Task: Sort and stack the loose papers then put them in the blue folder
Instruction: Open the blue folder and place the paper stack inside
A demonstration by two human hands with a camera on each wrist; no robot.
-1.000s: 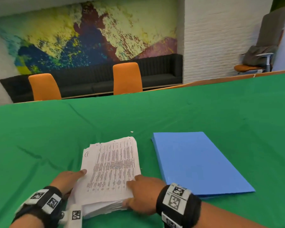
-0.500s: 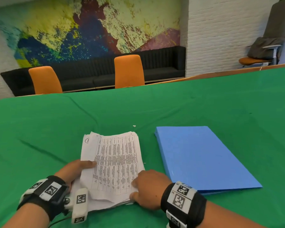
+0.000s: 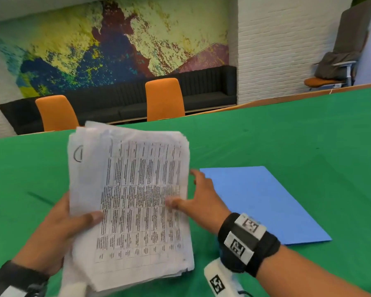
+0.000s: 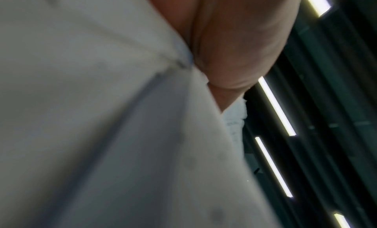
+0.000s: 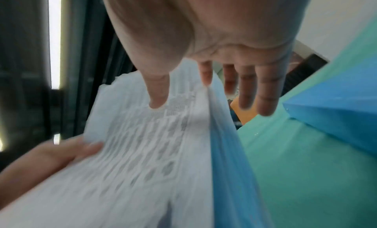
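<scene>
A thick stack of printed white papers [image 3: 133,202] is raised off the green table [image 3: 308,136], tilted toward me. My left hand [image 3: 60,228] grips its left edge, thumb across the top sheet. My right hand [image 3: 201,198] sits at the stack's right edge with straight, spread fingers; its thumb rests on the top sheet, the other fingers lie behind the edge. The closed blue folder [image 3: 266,206] lies flat on the table just right of my right hand. In the right wrist view the papers [image 5: 142,150] and folder [image 5: 336,112] show below the fingers [image 5: 246,92]. The left wrist view is filled by blurred paper [image 4: 102,118].
Two orange chairs [image 3: 164,99] stand at the table's far edge before a black bench [image 3: 201,97] and a painted wall. Another chair with grey cloth [image 3: 334,67] is at the far right.
The paper stack has been lifted from the table and tilted up. My left hand came up with it, and my right hand moved from its near corner to its right edge.
</scene>
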